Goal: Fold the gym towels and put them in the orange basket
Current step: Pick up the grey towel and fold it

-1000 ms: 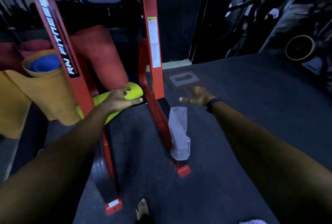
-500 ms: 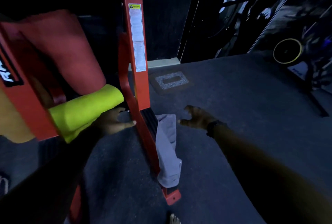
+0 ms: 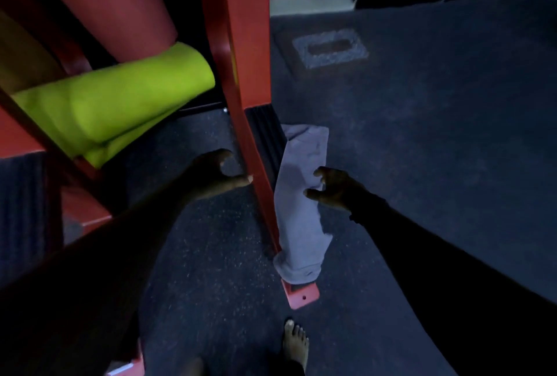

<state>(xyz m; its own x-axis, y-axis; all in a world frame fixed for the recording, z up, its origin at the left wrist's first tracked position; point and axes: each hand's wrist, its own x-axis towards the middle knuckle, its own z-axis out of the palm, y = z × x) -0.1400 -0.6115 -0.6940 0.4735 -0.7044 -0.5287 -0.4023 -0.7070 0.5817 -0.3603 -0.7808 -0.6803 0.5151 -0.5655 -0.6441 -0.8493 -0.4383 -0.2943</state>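
Left to right: our left hand [image 3: 215, 177], fingers loosely curled, holds nothing beside the red frame [image 3: 241, 83]. The grey towel [image 3: 301, 219] drapes over the frame's foot; our right hand [image 3: 334, 190], fingers spread, reaches its middle. Soft, light, limp: we judge a mid-length pinch best.

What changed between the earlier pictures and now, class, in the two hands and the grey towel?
The left hand let go of the lime-green rolled mat and dropped beside the red frame post. The right hand came down to the grey towel, fingers spread, not yet gripping it. The towel stays draped over the frame's base; the mat stays put.
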